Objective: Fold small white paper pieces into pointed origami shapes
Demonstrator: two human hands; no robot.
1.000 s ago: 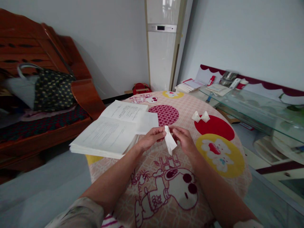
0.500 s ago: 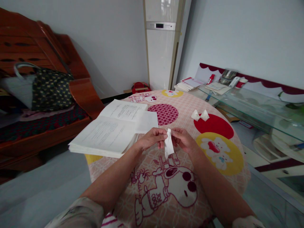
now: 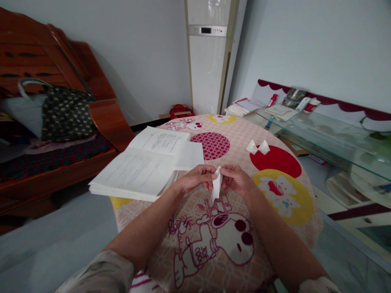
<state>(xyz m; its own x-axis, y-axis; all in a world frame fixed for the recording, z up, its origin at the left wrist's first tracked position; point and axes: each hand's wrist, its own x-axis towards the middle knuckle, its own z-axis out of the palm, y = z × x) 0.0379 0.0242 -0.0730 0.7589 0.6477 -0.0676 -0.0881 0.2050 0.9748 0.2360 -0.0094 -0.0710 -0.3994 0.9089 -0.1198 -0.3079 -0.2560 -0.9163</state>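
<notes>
Both hands pinch a small folded white paper over a round table with a pink cartoon cloth. My left hand grips the paper's top from the left with closed fingers. My right hand grips it from the right, fingers also closed. The paper hangs narrow and nearly upright between them. A finished white paper bow lies farther back on the red circle of the cloth.
An open book lies on the table's left part. A wooden bench with a dark bag stands at left. A glass shelf with papers and cups runs along the right. A tall white air conditioner stands behind.
The folded paper has swung from a slant to nearly upright and looks narrower. Both hands have drawn closer together at its top.
</notes>
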